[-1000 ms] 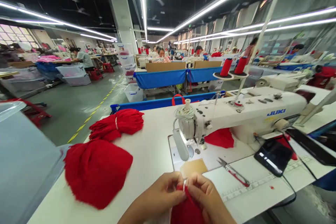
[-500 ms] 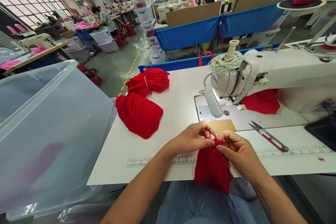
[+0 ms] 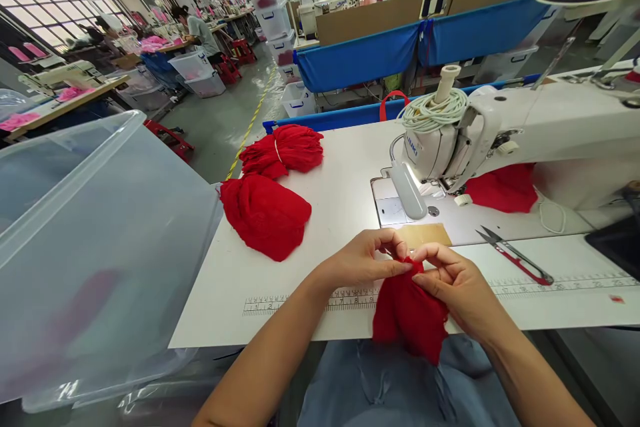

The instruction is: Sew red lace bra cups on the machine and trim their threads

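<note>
Both my hands pinch the top edge of a piece of red fabric, close together at the front of the sewing table. My left hand grips the fabric between thumb and fingers from the left. From the right, my right hand holds the same edge. The cloth hangs down past the table edge over my lap. Just behind my fingers lies a tan card. The white sewing machine stands beyond, with another red fabric piece behind its needle area.
Red-handled thread snips lie to the right. A tied red fabric bundle and a folded red pile are on the table's left. A large clear plastic bin stands beside the table. Ruler markings run along the front.
My fingertips have shifted along the fabric's top edge, and a small loop that showed near the left fingers is gone from sight. The view has tilted slightly.
</note>
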### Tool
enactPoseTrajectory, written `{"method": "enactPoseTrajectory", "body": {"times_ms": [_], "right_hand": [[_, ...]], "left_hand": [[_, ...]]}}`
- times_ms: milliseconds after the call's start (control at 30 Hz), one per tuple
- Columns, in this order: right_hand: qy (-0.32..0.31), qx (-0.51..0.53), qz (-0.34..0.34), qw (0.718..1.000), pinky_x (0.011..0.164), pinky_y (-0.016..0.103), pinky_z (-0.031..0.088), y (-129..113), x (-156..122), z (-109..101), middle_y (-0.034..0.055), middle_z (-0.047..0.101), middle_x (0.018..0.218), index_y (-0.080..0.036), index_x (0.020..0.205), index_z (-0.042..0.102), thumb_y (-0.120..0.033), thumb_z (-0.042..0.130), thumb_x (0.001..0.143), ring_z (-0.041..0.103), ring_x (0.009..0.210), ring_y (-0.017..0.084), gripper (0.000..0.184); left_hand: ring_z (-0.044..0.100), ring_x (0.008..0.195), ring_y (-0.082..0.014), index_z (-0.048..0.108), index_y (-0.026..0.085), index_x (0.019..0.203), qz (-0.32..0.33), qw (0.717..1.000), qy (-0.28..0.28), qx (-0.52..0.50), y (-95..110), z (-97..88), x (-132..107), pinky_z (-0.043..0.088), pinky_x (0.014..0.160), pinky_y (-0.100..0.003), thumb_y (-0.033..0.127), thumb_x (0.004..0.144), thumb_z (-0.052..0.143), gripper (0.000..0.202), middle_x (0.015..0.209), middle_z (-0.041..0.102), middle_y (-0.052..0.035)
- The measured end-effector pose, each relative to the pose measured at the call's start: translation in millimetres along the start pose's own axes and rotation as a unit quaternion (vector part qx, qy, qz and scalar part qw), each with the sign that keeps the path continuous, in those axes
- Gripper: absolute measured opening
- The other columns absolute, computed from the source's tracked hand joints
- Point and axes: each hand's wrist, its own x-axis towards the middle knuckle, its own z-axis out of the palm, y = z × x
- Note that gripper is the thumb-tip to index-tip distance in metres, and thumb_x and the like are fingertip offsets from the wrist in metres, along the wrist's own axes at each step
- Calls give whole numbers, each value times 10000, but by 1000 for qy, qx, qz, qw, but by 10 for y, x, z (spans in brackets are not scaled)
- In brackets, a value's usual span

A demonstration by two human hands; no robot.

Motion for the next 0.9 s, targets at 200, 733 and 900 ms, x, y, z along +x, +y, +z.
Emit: {"method": "enactPoseTrajectory", "body": {"times_ms": [200, 733, 900], "right_hand": [[73, -21, 25, 997, 547, 246, 433, -50, -27, -29, -27, 640, 639, -226, 1041, 577, -537, 826, 657, 563, 574, 134, 554], [91, 57, -4, 994, 513, 274, 490, -12, -109, 54, 12, 661, 695, -226, 907, 654, -534, 861, 588, 598, 565, 161, 490], [209, -34, -205, 956, 694, 255, 513, 61, -150, 35, 24, 687, 861, -266, 893, 670, -425, 813, 721, 624, 789, 169, 275]], "left_hand": [[536, 778, -142, 573, 155, 727, 19, 999, 46, 23, -6, -8, -12, 434, 796, -283, 341, 827, 699, 246, 774, 593, -23], [446, 733, -120, 491, 175, 713, 19, 999, 19, 30, 29, -21, -4, 387, 745, -257, 294, 893, 601, 242, 744, 488, 14], [479, 774, -138, 501, 178, 722, 22, 997, 21, 76, 31, -8, -16, 408, 775, -269, 276, 901, 568, 214, 779, 522, -12]]}}
